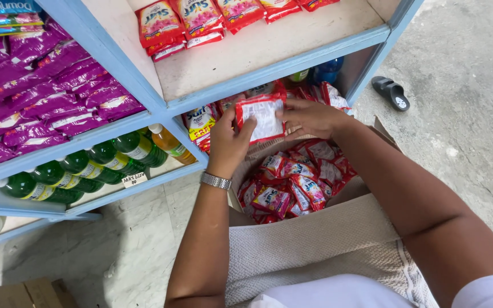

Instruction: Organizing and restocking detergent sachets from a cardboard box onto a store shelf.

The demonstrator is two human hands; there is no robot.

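Both my hands hold one red and white sachet upright in front of the lower shelf opening. My left hand, with a metal watch on its wrist, grips the sachet's left edge. My right hand pinches its right edge. Below them an open cardboard box is filled with several more red sachets. More of the same sachets stand inside the lower shelf behind my hands.
A blue-framed shelf unit holds red sachets on top, purple sachets at left and green bottles lying below. An orange bottle lies beside them. A black sandal sits on the concrete floor at right.
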